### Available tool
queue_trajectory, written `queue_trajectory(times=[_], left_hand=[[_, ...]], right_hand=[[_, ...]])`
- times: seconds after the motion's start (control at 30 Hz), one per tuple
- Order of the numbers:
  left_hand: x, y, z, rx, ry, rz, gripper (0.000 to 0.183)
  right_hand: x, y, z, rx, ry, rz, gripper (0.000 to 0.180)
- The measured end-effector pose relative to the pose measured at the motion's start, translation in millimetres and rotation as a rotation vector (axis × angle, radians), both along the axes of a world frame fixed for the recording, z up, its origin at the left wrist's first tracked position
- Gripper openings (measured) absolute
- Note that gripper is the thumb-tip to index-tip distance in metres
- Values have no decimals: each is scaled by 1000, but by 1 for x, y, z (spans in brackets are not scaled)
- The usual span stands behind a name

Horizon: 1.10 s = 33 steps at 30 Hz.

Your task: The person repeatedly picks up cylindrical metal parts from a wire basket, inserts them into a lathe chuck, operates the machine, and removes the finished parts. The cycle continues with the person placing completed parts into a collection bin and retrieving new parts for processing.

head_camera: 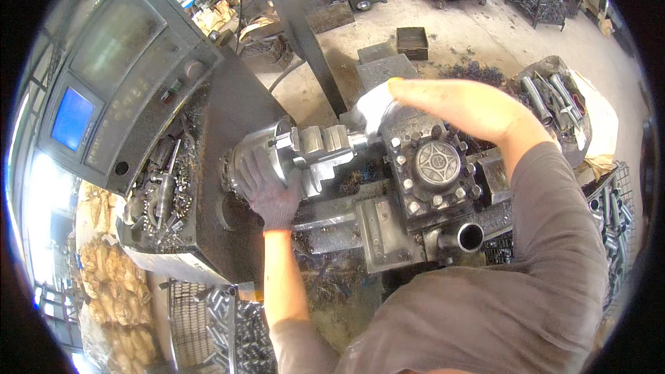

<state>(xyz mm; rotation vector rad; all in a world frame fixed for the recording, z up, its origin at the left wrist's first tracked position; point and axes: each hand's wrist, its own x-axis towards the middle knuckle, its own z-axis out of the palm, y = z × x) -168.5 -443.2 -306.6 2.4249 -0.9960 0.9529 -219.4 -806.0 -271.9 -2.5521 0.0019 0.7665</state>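
Before me is a metal lathe. My left hand point(270, 192), in a dark knit glove with an orange cuff, rests on the round lathe chuck point(260, 153) with its fingers spread. Stepped chuck jaws point(322, 140) stick out to the right of the chuck. My right hand point(375, 109), in a white glove, is at the short metal piece point(357, 138) at the right end of the jaws; its fingertips are blurred, so its hold is unclear. Near it, to the lower right, sits the square tool post point(438, 163) with a round cap and several bolts.
A control panel with a blue screen point(72, 118) stands at the left, above a chip-covered ledge with metal tools point(165, 192). A steel tube point(470, 237) points up below the tool post. Wire baskets of metal tubes point(615, 228) stand around; an empty-looking bin point(412, 43) lies beyond.
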Motion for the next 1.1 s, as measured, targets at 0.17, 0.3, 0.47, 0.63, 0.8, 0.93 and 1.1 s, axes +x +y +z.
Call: queue_trajectory(times=[0.17, 0.3, 0.47, 0.63, 0.8, 0.93, 1.1], left_hand=[[24, -19, 4, 9, -112, -25, 80], [21, -12, -4, 27, -82, 20, 84], [23, -14, 0, 30, -72, -11, 83], [13, -13, 11, 38, -116, 1, 75], [18, -9, 13, 3, -113, -16, 75], [-6, -1, 32, 70, 11, -34, 90], [-122, 16, 35, -497, 976, -879, 98]], right_hand=[[8, 20, 3, 7, -38, 270, 40], [18, -2, -1, 202, 585, -79, 34], [10, 3, -14, -18, 9, 230, 56], [-74, -46, 11, -470, -411, 65, 60], [-151, -48, 61, -148, -705, -582, 101], [-195, 49, 131, -213, -943, -554, 94], [-235, 188, 116, 549, -294, -683, 66]])
